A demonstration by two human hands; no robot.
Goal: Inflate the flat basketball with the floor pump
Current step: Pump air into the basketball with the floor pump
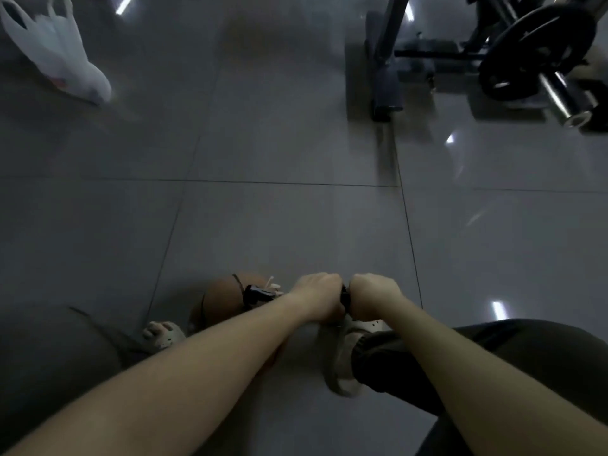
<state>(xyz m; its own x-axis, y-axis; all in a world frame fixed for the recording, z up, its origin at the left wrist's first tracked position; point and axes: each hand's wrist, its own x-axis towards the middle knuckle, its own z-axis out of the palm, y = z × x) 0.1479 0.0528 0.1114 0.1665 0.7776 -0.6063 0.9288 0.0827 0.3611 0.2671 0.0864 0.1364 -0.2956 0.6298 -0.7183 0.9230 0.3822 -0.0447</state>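
The brown basketball lies on the grey tiled floor low in the head view, partly behind my left forearm. A black pump part sits against the ball. My left hand and my right hand grip the pump handle side by side with curled fingers; only a short black piece of it shows between them. The pump barrel and base are hidden under my hands.
My feet in pale perforated clogs stand either side of the pump, the right clog under a dark trouser leg. A white plastic bag lies far left. A weight bench frame and barbell with plate stand far right.
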